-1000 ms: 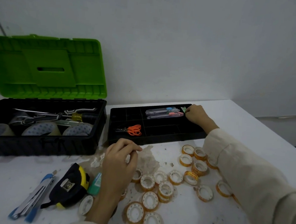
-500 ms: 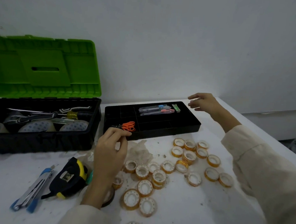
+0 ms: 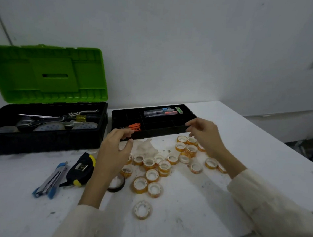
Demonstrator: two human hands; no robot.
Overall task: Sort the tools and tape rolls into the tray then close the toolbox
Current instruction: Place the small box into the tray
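**Desk:** What are your grips doing?

**Operator:** My left grip (image 3: 115,148) hangs with its fingers loosely curled and nothing in it that I can see. It is just short of the tray (image 3: 151,132), near the orange scissors (image 3: 135,127). My right grip (image 3: 204,134) is half spread and empty, above the tape rolls (image 3: 164,165) by the tray's near-right corner.

**Desk:** And the rest?

**Operator:** The scissors and cutters (image 3: 159,112) lie in the tray. The rolls are scattered on the surface (image 3: 192,204) in front of it. A tape measure (image 3: 80,170) and a blue knife (image 3: 53,179) are by my left forearm. The toolbox (image 3: 45,140) stands open with its green lid (image 3: 49,74) up.

**Desk:** Which step is this?

**Operator:** Sorting, and early on, I judge. Next I'd lower the right grip onto the nearest roll, pinch it, and carry it to an empty compartment.
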